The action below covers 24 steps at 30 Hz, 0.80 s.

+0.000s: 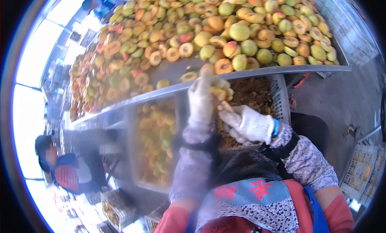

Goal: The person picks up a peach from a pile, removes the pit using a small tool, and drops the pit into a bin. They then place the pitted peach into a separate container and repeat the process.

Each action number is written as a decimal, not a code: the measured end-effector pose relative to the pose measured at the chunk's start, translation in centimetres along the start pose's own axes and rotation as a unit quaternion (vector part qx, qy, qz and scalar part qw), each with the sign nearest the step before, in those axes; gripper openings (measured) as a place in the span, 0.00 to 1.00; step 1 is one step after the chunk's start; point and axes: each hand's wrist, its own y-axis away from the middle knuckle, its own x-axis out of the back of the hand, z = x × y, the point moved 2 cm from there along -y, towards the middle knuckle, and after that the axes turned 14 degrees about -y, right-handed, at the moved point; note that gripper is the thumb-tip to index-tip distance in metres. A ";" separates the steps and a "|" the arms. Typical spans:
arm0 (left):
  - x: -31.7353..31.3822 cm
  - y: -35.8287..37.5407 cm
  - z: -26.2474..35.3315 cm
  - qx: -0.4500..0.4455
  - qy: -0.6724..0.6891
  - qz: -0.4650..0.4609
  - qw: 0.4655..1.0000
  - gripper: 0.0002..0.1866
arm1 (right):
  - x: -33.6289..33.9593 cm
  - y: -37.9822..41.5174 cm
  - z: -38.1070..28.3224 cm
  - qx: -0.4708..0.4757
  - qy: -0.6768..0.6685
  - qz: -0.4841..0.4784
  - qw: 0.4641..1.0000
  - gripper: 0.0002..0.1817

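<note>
My left hand [202,98], in a white glove, is closed on a yellow peach piece [218,93] just below the front edge of the metal table [161,92]. Close by on the right, my right hand [252,125], also gloved, is closed around a small tool [224,107] with an orange-brown part showing. Its tip meets the peach piece, and its exact kind is hard to make out. Beneath both hands stands a plastic crate [280,97] with brown pits and scraps inside. Whole and halved peaches [240,31] are heaped across the table.
Left of my arms is a tub [155,187] filled with peach pieces, blurred. A seated person [74,170] is at the left, and another person [105,4] is at the table's far end. More crates [118,211] stand at lower left and crates [362,172] at right.
</note>
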 end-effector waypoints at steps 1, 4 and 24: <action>-0.4 0.1 0.1 0.007 -0.001 0.033 0.999 0.27 | -0.2 -0.2 0.4 -0.001 -0.028 -0.003 1.000 0.28; -0.2 -0.2 -0.2 0.023 0.022 -0.024 0.999 0.26 | -0.2 1.0 -0.2 -0.130 -0.164 -0.055 0.976 0.29; 14.6 2.7 2.4 -0.089 0.109 0.244 0.959 0.17 | 3.7 -0.5 2.5 0.045 0.589 0.165 0.789 0.22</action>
